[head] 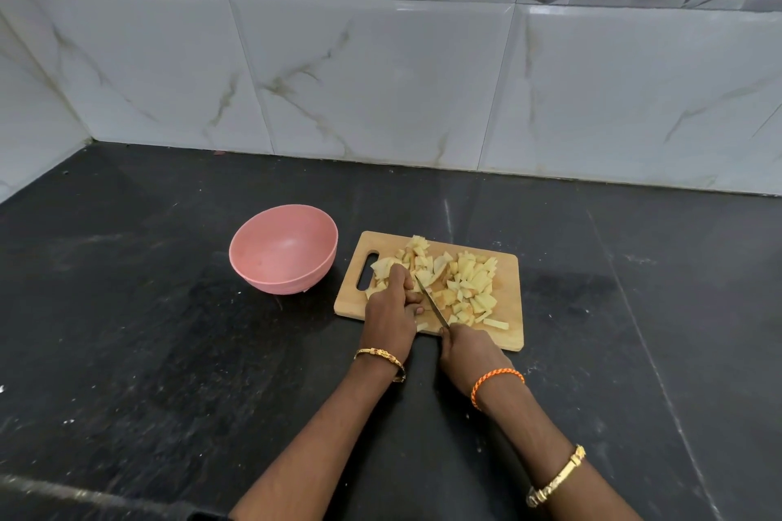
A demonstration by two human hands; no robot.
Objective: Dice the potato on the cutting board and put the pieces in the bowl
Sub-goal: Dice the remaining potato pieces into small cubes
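Landmark: the wooden cutting board (505, 334), lying on the dark table (169, 351); every place below is given from it.
Potato pieces (465, 288): a loose heap over the middle and right of the board, mostly small chunks, with a few larger wedges toward the handle-slot end on the left.
Bowl (283, 250): pink, upright, on the table just beside the board's left end, not touching it as far as I can tell; nothing in it.
Left hand (391, 309): on the left part of the board, fingers curled together and pressing down on the uncut potato beneath them.
Right hand (465, 355): at the board's near edge, fingers wrapped tight around the handle of the knife (431, 300), whose blade slants up and left into the potato right beside the left-hand fingertips.
Step in hand: dicing, probably the last larger pieces; nothing has gone to the bowl yet.
Doing it well: tuck the left fingertips back and let the knuckles guide the blade, since steel and fingers are very close.
Also: cut straight down, in even strips and then across, to match the chunks already made.
Risk: pieces near the right and near edges could roll off the board; gather the heap inward before scooping it toward the bowl.
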